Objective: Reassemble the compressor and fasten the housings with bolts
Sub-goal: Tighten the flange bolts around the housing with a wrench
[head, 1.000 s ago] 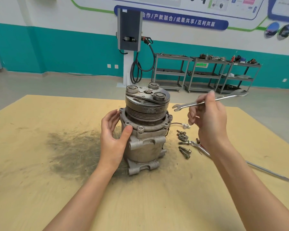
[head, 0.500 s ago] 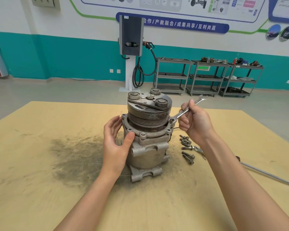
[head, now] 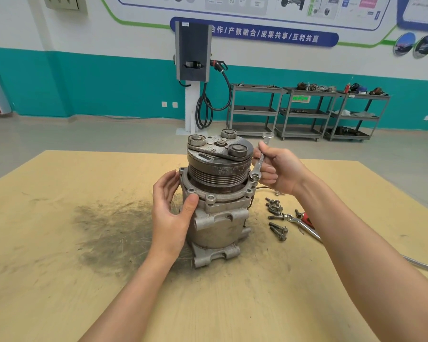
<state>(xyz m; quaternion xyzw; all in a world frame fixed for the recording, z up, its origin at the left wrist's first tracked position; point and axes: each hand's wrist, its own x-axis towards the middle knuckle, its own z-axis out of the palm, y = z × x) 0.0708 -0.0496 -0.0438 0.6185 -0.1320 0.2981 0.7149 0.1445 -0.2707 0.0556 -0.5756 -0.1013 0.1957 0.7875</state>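
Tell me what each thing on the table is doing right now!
compressor: upright, pulley on top.
wrench: seated on a flange bolt.
right hand: grips the wrench.
left hand: steadies the compressor.
loose bolts: lying on the table.
ratchet: lying unused.

Teal-and-white wall (head: pixel 109 77), grey floor (head: pixel 109 134), metal carts (head: pixel 304 112).

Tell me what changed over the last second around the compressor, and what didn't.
The right hand brought the wrench down from the air to the compressor, swinging it from nearly level to steep; its lower end now sits at the flange bolt on the right. The left hand stayed braced on the housing, and the loose bolts and second wrench lie as before.
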